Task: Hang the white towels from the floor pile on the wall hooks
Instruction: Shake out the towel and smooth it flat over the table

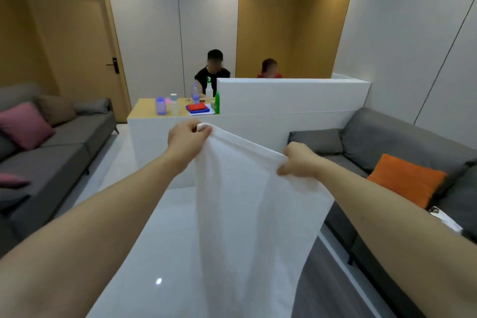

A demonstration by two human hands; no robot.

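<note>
The person holds a plain white cotton towel [240, 201] stretched out in front of the chest. The left hand [187, 138] pinches one top corner between thumb and curled fingers at about eleven o'clock of the cloth; the right hand [296, 160] clenches the other top corner at about two o'clock. The upper hem runs taut between them, sloping down toward the right, and the rest of the towel hangs free toward six o'clock, out of the bottom of the view.

Neither the floor pile nor any wall hook is in sight. The view faces a low white partition [294, 95] at twelve o'clock, with a wooden tabletop [144, 108] carrying bottles at eleven, a grey sofa [64, 152] at nine and a second grey sofa with an orange cushion [405, 181] at three.

The step in hand seems to be carrying one towel — picked up and spread, not yet hung. The next move likely calls for turning to find the hooks, then bringing the hem or a corner over one before letting go.
</note>
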